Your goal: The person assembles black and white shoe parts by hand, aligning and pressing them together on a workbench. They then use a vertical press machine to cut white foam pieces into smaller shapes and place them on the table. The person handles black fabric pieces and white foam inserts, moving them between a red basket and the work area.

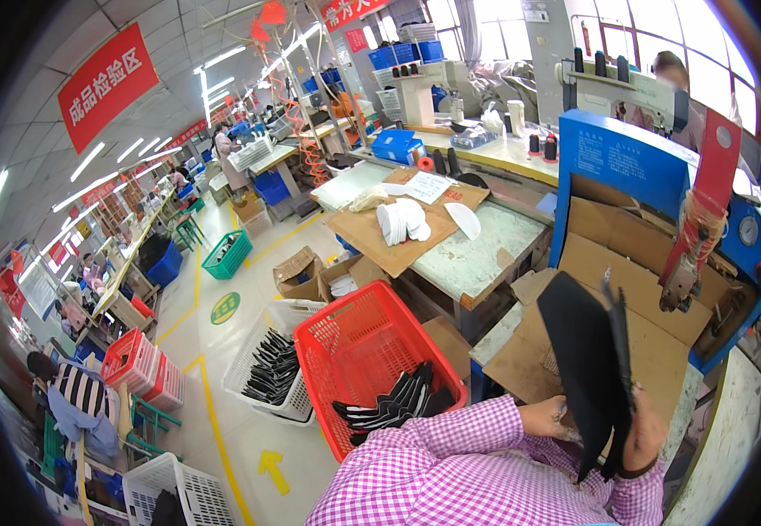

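A folded, flat black piece [578, 351], perhaps fabric or leather, stands upright in front of me at the lower right. My right hand [645, 434] grips its lower right side, with the fingers wrapped round the edge. At the lower left edge my left hand [545, 418] is curled against the same piece, and some of its fingers are hidden behind it. Just beyond is a blue machine [608, 145] with a red arm [715, 162] and a metal head, its bed lined with brown cardboard [521, 364].
Left of me, a red basket [328, 320] and a white basket [301, 408] hold stacked black pieces. White cut pieces [402, 219] lie on cardboard on the pale worktable [494, 263]. Sewing machines [626, 92] line the far bench. A person sits at the far left.
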Tool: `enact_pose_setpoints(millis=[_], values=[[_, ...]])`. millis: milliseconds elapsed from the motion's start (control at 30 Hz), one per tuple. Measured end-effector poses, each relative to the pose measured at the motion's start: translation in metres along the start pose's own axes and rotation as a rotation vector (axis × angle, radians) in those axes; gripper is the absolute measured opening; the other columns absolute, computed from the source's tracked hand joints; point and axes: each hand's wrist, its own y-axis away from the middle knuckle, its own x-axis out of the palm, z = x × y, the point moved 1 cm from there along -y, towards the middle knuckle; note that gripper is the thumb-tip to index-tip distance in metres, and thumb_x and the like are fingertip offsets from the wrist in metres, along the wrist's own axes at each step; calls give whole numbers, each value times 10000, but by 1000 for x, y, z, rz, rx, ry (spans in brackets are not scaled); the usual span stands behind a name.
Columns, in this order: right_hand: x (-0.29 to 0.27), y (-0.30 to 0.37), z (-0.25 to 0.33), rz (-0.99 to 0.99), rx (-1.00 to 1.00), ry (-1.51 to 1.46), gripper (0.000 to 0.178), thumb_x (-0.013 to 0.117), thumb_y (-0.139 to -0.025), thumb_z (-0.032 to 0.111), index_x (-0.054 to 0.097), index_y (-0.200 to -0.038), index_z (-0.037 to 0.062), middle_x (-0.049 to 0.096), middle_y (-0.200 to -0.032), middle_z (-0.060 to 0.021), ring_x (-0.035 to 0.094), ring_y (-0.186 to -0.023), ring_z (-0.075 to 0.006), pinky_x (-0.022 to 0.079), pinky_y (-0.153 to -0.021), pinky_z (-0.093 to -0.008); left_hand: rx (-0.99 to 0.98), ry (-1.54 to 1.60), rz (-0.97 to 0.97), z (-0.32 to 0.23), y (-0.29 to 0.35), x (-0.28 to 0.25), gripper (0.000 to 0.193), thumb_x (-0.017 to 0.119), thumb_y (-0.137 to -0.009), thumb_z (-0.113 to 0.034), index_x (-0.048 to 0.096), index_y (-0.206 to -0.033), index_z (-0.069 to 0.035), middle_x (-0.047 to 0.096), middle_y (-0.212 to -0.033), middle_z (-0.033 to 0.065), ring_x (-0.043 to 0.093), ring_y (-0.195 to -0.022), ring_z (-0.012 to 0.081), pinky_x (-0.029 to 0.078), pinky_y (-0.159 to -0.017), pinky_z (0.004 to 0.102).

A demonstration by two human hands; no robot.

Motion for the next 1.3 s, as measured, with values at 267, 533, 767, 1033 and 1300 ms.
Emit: enact_pose_setpoints(millis=[267,533,767,1033,1300], values=[[78,-52,56,153,-346,-43,299,561,-766,83,614,-1053,15,615,-1080,-169,586,-1027,-325,484,-823,-387,151,948,-658,-3,31,-34,358,541,-898,-159,439,-1213,-23,530,-1188,133,532,-1083,268,446,-930,425],[64,-12,-8,165,187,-421,505,654,-744,88,502,-1221,18,527,-1236,-196,513,-1138,-326,413,-934,-386,301,1064,-917,-27,69,-77,288,495,-908,-120,509,-1160,18,594,-1146,155,587,-1036,277,492,-883,401],[107,37,-69,158,820,-1735,737,568,-814,531,339,-1365,97,475,-1306,-104,504,-1120,-292,441,-861,-419,270,1194,-657,3,36,-81,311,557,-892,-129,514,-1157,29,593,-1158,123,581,-1051,233,467,-936,361],[102,35,-99,-236,1405,-1399,437,526,-884,461,545,-1111,88,651,-891,-55,642,-703,-186,479,-496,-264,78,241,-1101,32,26,-93,455,620,-862,-157,465,-1252,21,543,-1219,101,526,-1079,198,405,-959,309],[70,48,-153,-154,1047,-1575,208,572,-891,149,555,-1085,74,615,-1047,-60,614,-903,-184,495,-704,-308,-141,594,-719,30,-15,-76,536,673,-832,-232,454,-1262,1,537,-1201,83,539,-1038,207,453,-880,312]])
